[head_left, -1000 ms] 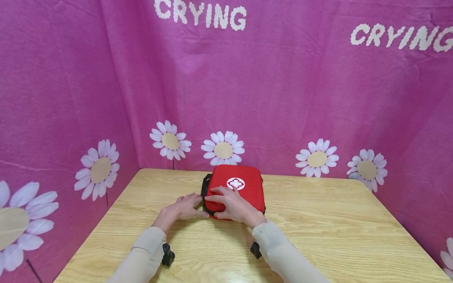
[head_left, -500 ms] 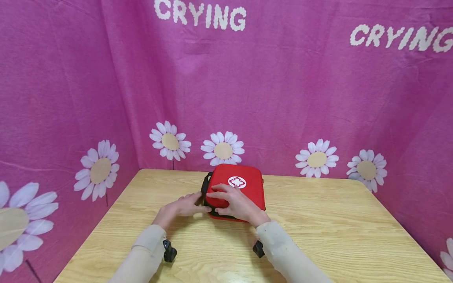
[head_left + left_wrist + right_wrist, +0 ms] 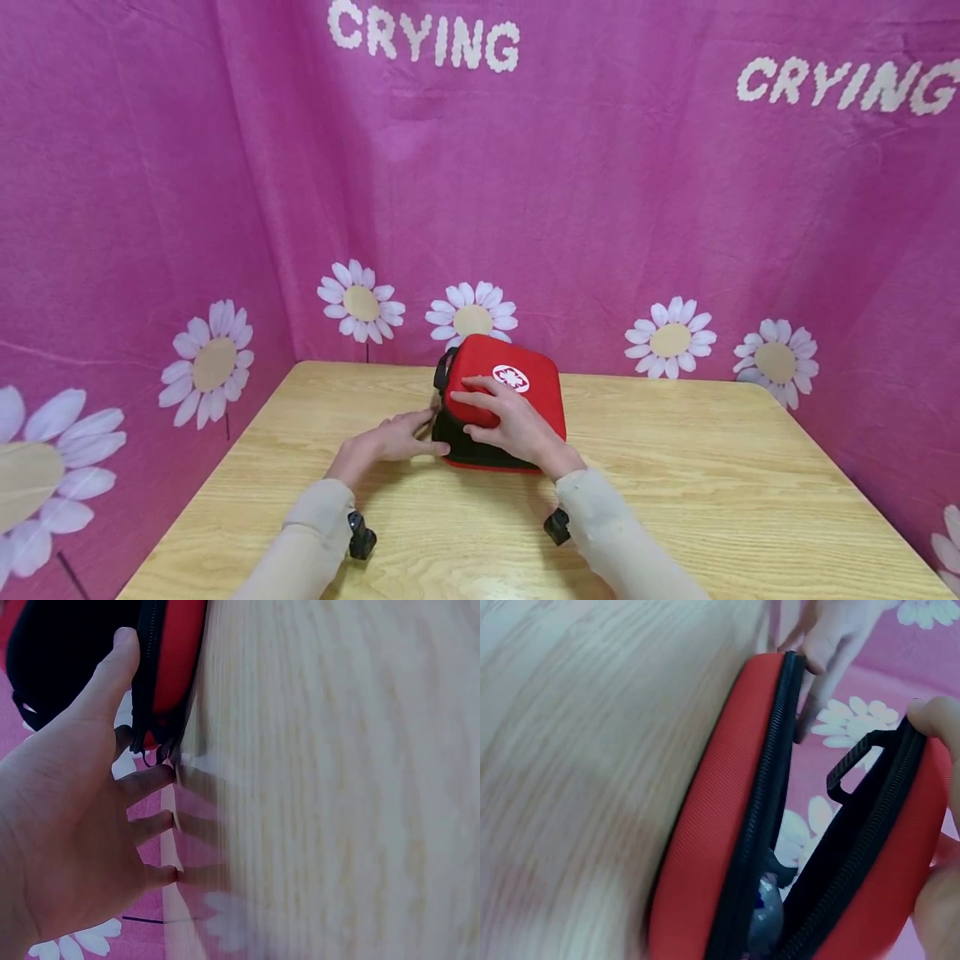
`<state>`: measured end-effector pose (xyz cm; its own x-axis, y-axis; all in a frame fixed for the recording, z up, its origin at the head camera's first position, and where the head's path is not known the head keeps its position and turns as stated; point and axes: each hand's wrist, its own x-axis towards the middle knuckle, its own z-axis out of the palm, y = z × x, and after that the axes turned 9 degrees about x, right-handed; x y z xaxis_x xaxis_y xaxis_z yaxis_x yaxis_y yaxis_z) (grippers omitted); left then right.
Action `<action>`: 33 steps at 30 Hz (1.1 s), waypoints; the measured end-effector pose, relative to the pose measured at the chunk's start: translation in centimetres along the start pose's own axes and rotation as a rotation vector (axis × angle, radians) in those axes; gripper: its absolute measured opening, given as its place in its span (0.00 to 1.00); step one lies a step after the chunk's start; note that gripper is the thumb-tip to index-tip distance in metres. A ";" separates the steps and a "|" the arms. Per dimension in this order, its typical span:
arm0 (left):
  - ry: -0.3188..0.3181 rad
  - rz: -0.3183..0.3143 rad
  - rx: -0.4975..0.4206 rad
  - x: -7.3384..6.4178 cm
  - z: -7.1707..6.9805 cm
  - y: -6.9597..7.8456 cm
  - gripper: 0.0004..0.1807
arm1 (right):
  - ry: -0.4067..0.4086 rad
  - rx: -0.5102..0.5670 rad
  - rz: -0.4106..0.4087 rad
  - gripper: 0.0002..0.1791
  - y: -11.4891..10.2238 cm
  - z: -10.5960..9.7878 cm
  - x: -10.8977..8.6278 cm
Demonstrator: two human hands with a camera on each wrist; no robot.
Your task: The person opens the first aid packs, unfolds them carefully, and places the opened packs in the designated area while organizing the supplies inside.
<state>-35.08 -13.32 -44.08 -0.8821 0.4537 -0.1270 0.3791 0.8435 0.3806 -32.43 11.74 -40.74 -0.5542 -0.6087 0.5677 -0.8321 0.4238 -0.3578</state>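
A red first-aid case (image 3: 543, 383) with a white cross emblem lies on the table, its lid lifted part way. My right hand (image 3: 513, 421) grips the lid's near left edge, thumb at the rim and fingers over the top. At the case's left corner, my left hand (image 3: 390, 437) has its thumb against the zipped rim of the lower half (image 3: 154, 652); its other fingers are spread, tips down at the table. Through the gap, the right wrist view shows a shiny clear package (image 3: 766, 919), its kind unclear. A black handle (image 3: 847, 765) hangs from the lid.
The wooden table (image 3: 675, 483) reaches a pink cloth (image 3: 570, 208) with daisies and white lettering at the back and sides. Black wrist cameras (image 3: 362, 537) sit under both sleeves.
My right hand has raised the lid's near left side, moving slightly up and right, and the dark gap has widened. The left hand stays nearly in place at the corner.
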 end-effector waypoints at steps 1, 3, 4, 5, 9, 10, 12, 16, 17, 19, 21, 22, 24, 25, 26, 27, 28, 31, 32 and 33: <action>-0.005 -0.002 0.001 0.0 0.0 0.0 0.52 | 0.028 0.009 -0.009 0.28 0.0 -0.2 -0.1; -0.009 0.007 0.003 0.0 0.0 0.0 0.52 | 0.081 0.024 -0.008 0.28 -0.1 -0.7 -0.2; -0.011 0.013 0.002 0.1 0.0 0.0 0.52 | 0.106 0.027 -0.004 0.28 -0.2 -1.0 -0.3; -0.012 0.017 -0.001 0.1 0.0 0.1 0.52 | 0.128 0.030 0.000 0.28 -0.2 -1.3 -0.4; -0.015 0.017 -0.011 0.3 0.1 0.1 0.52 | 0.206 0.045 0.026 0.29 -0.3 -2.8 -0.8; -0.014 0.016 -0.009 0.3 0.1 0.1 0.53 | 0.225 0.048 0.032 0.30 -0.3 -3.2 -0.9; -0.016 0.017 -0.005 0.2 0.1 0.1 0.53 | 0.257 0.059 0.046 0.30 -0.3 -3.9 -1.1; -0.025 0.018 -0.009 0.1 -0.1 0.2 0.55 | 0.316 0.064 0.070 0.30 0.0 -5.2 -1.6; -0.028 0.018 -0.010 0.0 -0.1 0.3 0.55 | 0.327 0.063 0.077 0.30 0.0 -5.5 -1.8; -0.032 0.008 -0.018 -0.1 -0.1 0.3 0.55 | 0.354 0.058 0.094 0.30 0.2 -6.0 -2.1; -0.031 0.002 -0.023 -0.1 -0.1 0.2 0.54 | 0.380 0.056 0.106 0.30 0.4 -6.6 -2.5; -0.035 -0.002 -0.021 -0.1 0.0 0.2 0.54 | 0.392 0.056 0.115 0.31 0.5 -6.8 -2.7; -0.039 -0.010 -0.021 -0.1 0.0 0.2 0.53 | 0.416 0.058 0.124 0.31 0.7 -7.4 -3.1; -0.039 -0.009 -0.020 -0.1 0.0 0.1 0.53 | 0.428 0.057 0.128 0.31 0.8 -7.7 -3.4; -0.039 -0.010 -0.018 -0.1 0.0 0.1 0.52 | 0.440 0.060 0.131 0.31 0.9 -8.0 -3.6; -0.040 -0.012 -0.018 -0.1 0.0 0.1 0.52 | 0.451 0.063 0.138 0.31 1.0 -8.3 -3.8; -0.040 -0.014 -0.019 -0.1 -0.1 0.1 0.53 | 0.466 0.065 0.143 0.32 1.1 -8.5 -4.0; -0.042 -0.023 -0.024 -0.1 -0.1 0.1 0.53 | 0.505 0.074 0.156 0.32 1.5 -9.2 -4.8; -0.042 -0.026 -0.028 -0.1 -0.1 0.1 0.53 | 0.517 0.076 0.160 0.32 1.6 -9.4 -5.1; -0.042 -0.029 -0.031 -0.1 -0.1 0.1 0.53 | 0.528 0.073 0.165 0.33 1.8 -9.6 -5.4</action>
<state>-34.93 -13.31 -43.95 -0.8797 0.4415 -0.1765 0.3442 0.8475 0.4040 -30.70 22.22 -37.31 -0.6060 -0.1118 0.7875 -0.7452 0.4259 -0.5130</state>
